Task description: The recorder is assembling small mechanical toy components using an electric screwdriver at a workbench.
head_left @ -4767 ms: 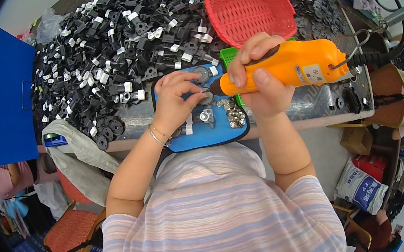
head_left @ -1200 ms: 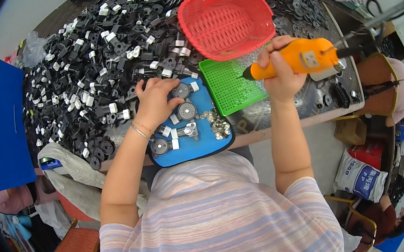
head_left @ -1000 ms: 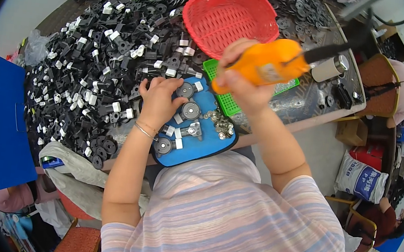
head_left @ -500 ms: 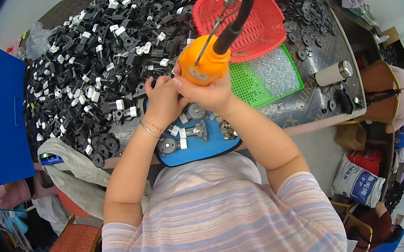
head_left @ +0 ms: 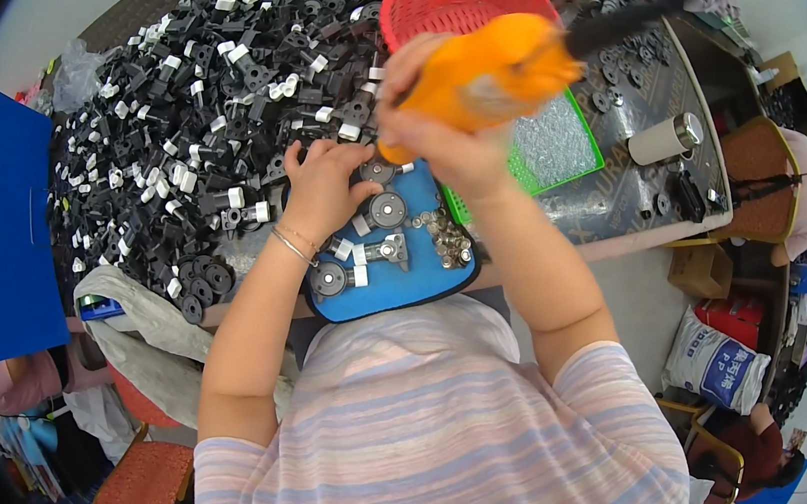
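My right hand [head_left: 447, 142] is closed around an orange power screwdriver [head_left: 497, 67], which leans to the right and is smeared by motion. Its tip end points down near my left fingers. Between the thumb and forefinger of my left hand [head_left: 323, 182] sits a dark grey round wheel part [head_left: 378, 170], partly hidden. More grey wheel parts with white blocks, such as this one [head_left: 387, 210], lie on the blue mat [head_left: 382, 300] in front of me. Small metal pieces [head_left: 450, 241] are heaped on the mat's right side.
A large pile of black parts with white ends [head_left: 187, 125] covers the table's left. Beyond my right hand are a red basket [head_left: 424, 3] and a green tray [head_left: 575, 167] of small clear pieces. A tumbler [head_left: 666, 140] stands at right. Other people sit around the room.
My right hand has tilted the screwdriver from upright toward the right and lifted it away from my left hand. The left fingers have spread somewhat, and a wheel part shows beside them.
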`<state>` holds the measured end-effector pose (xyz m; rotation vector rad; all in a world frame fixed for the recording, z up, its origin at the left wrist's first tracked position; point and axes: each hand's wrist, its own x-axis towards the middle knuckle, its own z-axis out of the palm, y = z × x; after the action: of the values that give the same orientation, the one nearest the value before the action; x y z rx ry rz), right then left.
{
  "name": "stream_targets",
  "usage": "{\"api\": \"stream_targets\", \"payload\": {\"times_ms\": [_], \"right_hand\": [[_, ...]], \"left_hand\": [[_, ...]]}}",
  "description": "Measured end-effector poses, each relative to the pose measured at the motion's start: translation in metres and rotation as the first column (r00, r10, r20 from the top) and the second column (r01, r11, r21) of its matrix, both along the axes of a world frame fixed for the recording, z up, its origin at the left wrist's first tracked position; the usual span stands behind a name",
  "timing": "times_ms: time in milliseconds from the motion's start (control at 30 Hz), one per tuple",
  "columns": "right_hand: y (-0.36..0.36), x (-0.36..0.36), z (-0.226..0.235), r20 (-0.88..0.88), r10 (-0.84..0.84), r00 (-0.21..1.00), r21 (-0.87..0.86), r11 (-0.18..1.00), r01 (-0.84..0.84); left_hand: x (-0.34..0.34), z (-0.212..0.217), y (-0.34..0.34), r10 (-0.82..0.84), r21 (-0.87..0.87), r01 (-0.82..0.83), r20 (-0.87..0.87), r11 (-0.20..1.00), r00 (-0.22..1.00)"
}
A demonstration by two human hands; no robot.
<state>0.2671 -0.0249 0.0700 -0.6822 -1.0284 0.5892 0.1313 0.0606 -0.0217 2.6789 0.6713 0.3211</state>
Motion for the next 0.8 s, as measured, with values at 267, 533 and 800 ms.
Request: {"api": "stream_targets", "payload": {"times_ms": [267, 533, 800], "right_hand": [[-0.063, 0.001, -0.007, 0.026, 0.155, 0.988, -0.125, 0.981, -0.150], [-0.079, 0.009, -0.018, 0.087, 0.068, 0.994, -0.099, 0.993, -0.060], [-0.082, 0.004, -0.017, 0.004, 0.082, 0.997, -0.084, 0.993, -0.081]], "left_hand": [[-0.006, 0.003, -0.001, 0.073, -0.143, -0.051, 0.156, 0.988, 0.985], [-0.042, 0.021, -0.045, -0.058, -0.164, 0.075, 0.108, 0.984, 0.992], [-0.040, 0.012, -0.056, -0.028, -0.116, 0.038, 0.083, 0.993, 0.996]]}}
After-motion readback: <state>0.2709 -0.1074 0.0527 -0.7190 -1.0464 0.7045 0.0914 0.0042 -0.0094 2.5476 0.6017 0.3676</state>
